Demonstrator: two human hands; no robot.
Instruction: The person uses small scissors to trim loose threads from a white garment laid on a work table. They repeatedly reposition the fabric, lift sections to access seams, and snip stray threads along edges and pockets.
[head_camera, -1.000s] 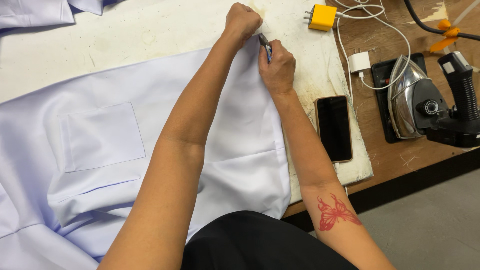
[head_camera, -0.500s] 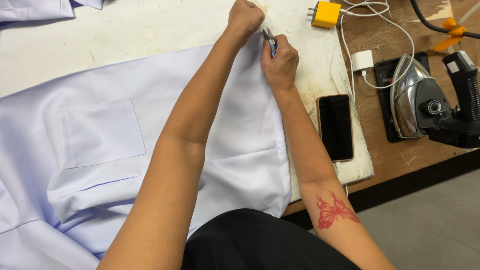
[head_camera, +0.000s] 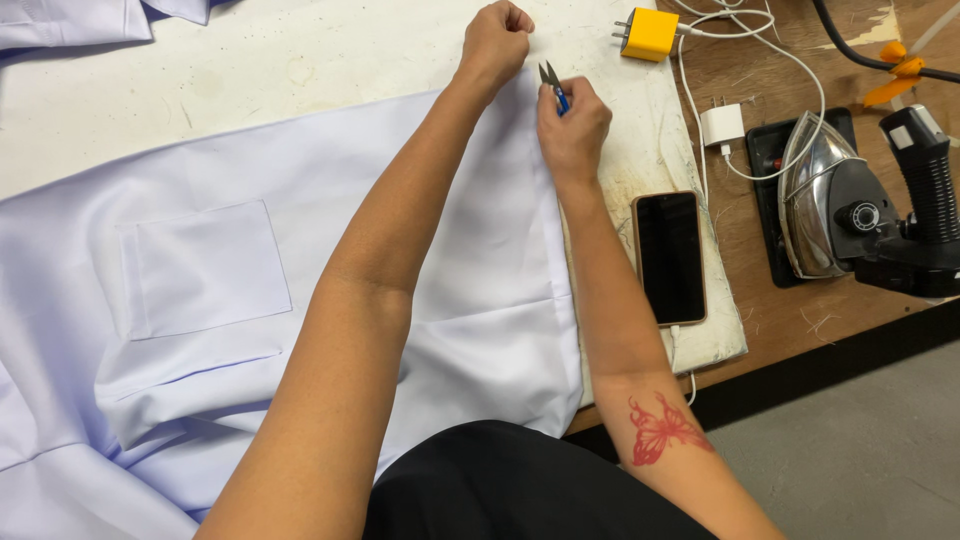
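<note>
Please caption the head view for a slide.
Left hand pins pale garment while right hand holds thread snips.

A worn, off-white padded cover (head_camera: 300, 60) lies over most of the work surface, stained and scuffed, its right edge frayed and browned; beyond that edge the bare brown wooden table (head_camera: 760, 330) shows, scratched and strewn with thread scraps; along the table's near side runs a dark edge strip (head_camera: 830, 365); below it, at lower right, is a plain grey floor (head_camera: 870, 460), smooth and matte; the light is even and soft, with only faint shadows on the cover; at the upper right corner the wood's finish is chipped to a pale patch (head_camera: 865, 25); no wall or window comes into view.
</note>
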